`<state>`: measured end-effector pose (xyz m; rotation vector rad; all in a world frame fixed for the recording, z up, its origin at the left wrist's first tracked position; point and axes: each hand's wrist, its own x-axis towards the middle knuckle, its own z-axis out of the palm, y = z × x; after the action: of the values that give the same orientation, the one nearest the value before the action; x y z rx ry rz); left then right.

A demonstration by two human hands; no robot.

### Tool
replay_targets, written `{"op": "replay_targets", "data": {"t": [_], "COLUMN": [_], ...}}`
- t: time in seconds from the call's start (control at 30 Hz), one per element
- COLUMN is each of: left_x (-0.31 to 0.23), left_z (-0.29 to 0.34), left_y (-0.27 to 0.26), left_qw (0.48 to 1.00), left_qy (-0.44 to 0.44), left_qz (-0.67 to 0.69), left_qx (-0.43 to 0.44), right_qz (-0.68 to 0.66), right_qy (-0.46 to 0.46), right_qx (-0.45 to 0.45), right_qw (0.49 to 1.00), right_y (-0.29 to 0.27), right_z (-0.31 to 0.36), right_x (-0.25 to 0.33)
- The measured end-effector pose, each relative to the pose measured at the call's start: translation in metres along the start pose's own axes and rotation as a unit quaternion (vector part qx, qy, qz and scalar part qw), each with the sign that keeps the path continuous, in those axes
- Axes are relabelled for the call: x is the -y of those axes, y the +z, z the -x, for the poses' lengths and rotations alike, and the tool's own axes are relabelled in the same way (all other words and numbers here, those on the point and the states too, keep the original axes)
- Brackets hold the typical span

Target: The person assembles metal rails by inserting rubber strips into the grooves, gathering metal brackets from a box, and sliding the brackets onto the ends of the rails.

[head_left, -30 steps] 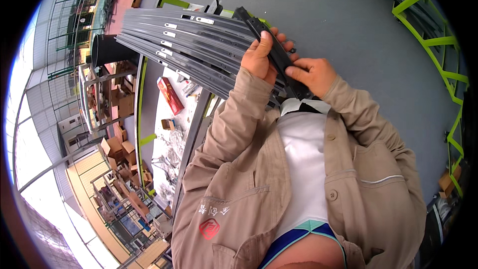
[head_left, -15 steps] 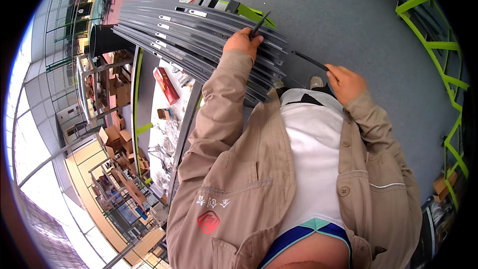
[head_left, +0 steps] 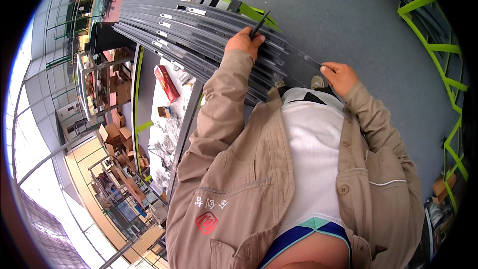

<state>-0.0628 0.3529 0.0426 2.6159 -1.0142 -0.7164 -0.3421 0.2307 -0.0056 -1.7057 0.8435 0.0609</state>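
A row of long grey metal profiles (head_left: 164,14) with pale slotted plates lies in front of me, stretching to the far left. Over their right part, my left hand (head_left: 244,44) is closed on a slim black strip (head_left: 261,23) that sticks up past the thumb. To the right, beyond the profile ends, my right hand (head_left: 340,77) pinches one end of a thin grey strip (head_left: 307,59). That strip points left, and its far tip appears at the end of a profile; whether it goes inside I cannot tell.
Left of my arm stands a worktop (head_left: 158,157) with a red box (head_left: 166,83) and a small open carton (head_left: 164,112). A green-framed rack (head_left: 444,48) holding more profiles is on the far right. Cardboard boxes (head_left: 113,136) pile up farther left.
My right hand has moved slightly left with its strip, whose tip now reaches the profile ends. The strip has turned and shows a lighter side. My left hand has barely shifted.
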Motion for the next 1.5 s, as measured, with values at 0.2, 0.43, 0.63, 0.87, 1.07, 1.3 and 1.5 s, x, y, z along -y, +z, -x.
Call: {"op": "replay_targets", "data": {"t": [0.2,0.43,0.63,0.87,1.07,1.3,1.5], "left_x": [-0.001,-0.001,0.004,-0.012,-0.017,-0.084,-0.271], "left_z": [0.002,0.002,-0.002,0.008,0.013,0.023,-0.029], "left_y": [0.0,-0.001,-0.001,-0.004,-0.004,0.004,0.047], "left_qw": [1.0,1.0,0.999,0.999,0.997,0.967,0.651], "left_qy": [-0.01,-0.017,-0.028,-0.032,-0.068,-0.081,0.058], "left_qz": [0.018,0.001,0.004,-0.015,-0.005,0.225,0.754], "left_qx": [0.005,0.006,0.024,0.03,0.023,-0.086,-0.056], "right_qz": [-0.07,-0.205,-0.31,-0.196,-0.191,-0.006,-0.257], "right_qy": [0.029,0.018,0.022,0.059,0.029,-0.065,-0.119], "right_qx": [0.034,0.086,0.043,0.101,0.189,0.371,0.328], "right_qw": [0.997,0.975,0.95,0.974,0.963,0.926,0.901], "right_y": [0.005,0.037,0.027,0.027,0.042,-0.072,-0.188], "right_z": [-0.008,-0.069,-0.062,-0.044,-0.09,-0.078,-0.081], "right_x": [-0.006,0.032,0.002,0.0,0.016,-0.003,0.0]}}
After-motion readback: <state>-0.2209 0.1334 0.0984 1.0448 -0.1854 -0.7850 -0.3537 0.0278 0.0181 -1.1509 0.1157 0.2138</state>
